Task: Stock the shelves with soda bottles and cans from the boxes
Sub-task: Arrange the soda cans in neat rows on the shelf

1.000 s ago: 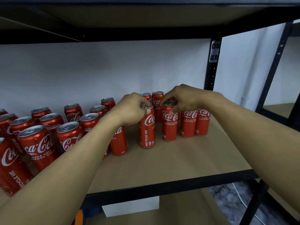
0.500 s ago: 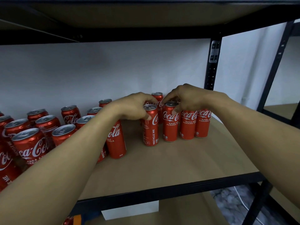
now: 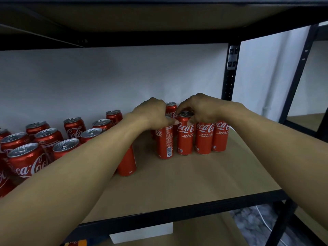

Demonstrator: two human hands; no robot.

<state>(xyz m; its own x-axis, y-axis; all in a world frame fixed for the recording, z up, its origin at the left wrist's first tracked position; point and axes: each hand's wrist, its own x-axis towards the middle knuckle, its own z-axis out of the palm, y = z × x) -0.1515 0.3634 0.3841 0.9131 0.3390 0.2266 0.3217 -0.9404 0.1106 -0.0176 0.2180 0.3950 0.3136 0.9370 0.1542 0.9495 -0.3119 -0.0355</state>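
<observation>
1. Left hand (image 3: pixel 152 112): fingers curled over the top of the barcode can (image 3: pixel 165 142), which stands upright on the shelf (image 3: pixel 195 176).
2. Right hand (image 3: pixel 200 108): fingertips pinch the rim of the neighbouring can (image 3: pixel 185 137); the two cans possibly touch.
3. Loose cans (image 3: pixel 26 155) cluster at the far left.

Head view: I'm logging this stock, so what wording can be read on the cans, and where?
"Coca-Cola" script, partly hidden: slim can pinched by the right hand, the two slim cans right of it, wide cans at left.
"RASA ASL" over "KURANG GU", ends out of sight: those three slim cans.
Too small to read: fine print on the barcode can that the left hand grips.
</observation>
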